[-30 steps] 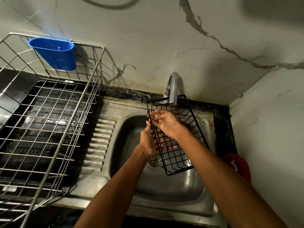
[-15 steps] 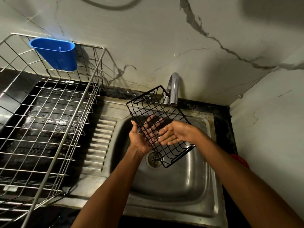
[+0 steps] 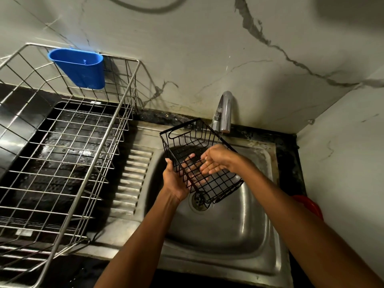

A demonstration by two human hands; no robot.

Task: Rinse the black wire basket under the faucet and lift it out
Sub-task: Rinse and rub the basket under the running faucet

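Here your left hand [image 3: 174,179] gripped the black wire basket [image 3: 199,163], a rectangular open grid, tilted above the dull steel sink [image 3: 228,225] just under the curved chrome faucet [image 3: 225,111]; your right hand [image 3: 216,160] lay inside it, fingers [image 3: 204,168] straight and together.

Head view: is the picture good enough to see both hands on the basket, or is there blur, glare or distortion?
Head view: dim, warm light; sharp on the black wire basket, left hand and right hand; mild glare on the sink; wide-angle bending of the dish rack wires.
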